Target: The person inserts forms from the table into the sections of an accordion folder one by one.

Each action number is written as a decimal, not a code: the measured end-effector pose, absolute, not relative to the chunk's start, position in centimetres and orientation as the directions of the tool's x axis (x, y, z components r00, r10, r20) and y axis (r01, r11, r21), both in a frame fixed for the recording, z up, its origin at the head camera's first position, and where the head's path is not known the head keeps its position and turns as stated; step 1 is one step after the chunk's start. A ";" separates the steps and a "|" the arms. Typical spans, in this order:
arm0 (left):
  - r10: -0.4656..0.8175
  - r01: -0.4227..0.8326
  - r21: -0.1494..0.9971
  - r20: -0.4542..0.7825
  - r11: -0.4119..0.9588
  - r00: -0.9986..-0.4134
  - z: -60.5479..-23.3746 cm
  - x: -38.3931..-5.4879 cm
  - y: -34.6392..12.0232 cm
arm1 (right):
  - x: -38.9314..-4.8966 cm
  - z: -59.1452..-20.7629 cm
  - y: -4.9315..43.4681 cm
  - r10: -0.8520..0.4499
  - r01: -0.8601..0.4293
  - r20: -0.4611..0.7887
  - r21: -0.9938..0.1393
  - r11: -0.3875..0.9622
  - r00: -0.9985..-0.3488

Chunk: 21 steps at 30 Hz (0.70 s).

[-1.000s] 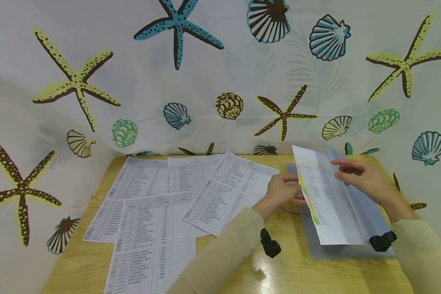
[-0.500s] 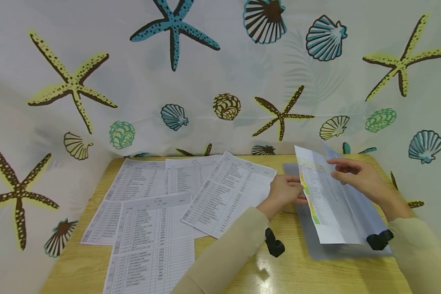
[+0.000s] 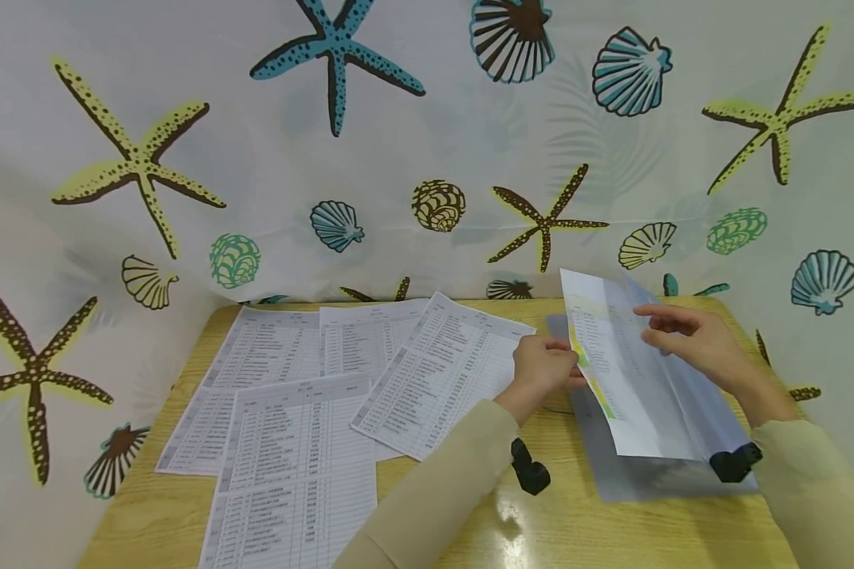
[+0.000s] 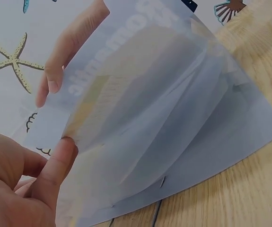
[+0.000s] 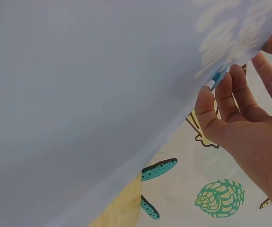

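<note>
While the left hand (image 3: 546, 370) pinches the left edge of the sheet (image 3: 605, 387) with its fingers (image 3: 558, 344), thumb on one face, the right hand (image 3: 697, 344) holds the edge of the raised cover (image 5: 79, 94) of the folder (image 3: 615, 478). Both grips are narrow; the left wrist view shows the thin left pinch most clearly. The sheet hangs tilted just right of the left fingers, with its coloured rows beside them, and it runs in below the cover, toward the right fingers.

I judge the step as guiding this sheet at the mouth of the folder — in or out, I cannot tell. To do it well, the left fingers should press lightly, because the paper looks bowed and a hard pinch may crease it. A hold near the middle of the edge, as now, should balance the sheet, though its far corner and near corner are free to droop. The right fingers need to lift the cover well away from the paper — otherwise it may drag. The other printed sheets (image 3: 292, 482) lie on the worktop (image 3: 569, 537), left of the left fingers; the sleeve should not sweep them.
</note>
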State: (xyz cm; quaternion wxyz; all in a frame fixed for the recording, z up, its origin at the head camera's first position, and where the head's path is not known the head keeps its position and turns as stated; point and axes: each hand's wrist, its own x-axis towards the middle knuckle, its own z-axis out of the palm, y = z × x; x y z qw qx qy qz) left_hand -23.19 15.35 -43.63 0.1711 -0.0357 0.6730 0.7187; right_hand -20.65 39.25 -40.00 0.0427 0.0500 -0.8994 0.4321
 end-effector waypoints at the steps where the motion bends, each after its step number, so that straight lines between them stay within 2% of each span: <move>1: 0.205 -0.293 0.955 -0.279 -0.040 -0.938 -43.7 -23.2 15.4 | -20.6 -40.0 39.3 -0.052 -0.130 0.125 -0.773 0.622 -0.991; 8: 0.257 -0.286 0.958 -0.276 -0.002 -0.926 -44.1 -23.1 16.2 | -20.8 -40.3 39.4 -0.047 -0.116 0.111 -0.768 0.630 -0.993; 21: 0.217 -0.283 0.956 -0.293 0.075 -0.931 -44.0 -23.3 17.4 | -21.0 -40.2 39.1 -0.058 -0.114 0.100 -0.763 0.636 -0.993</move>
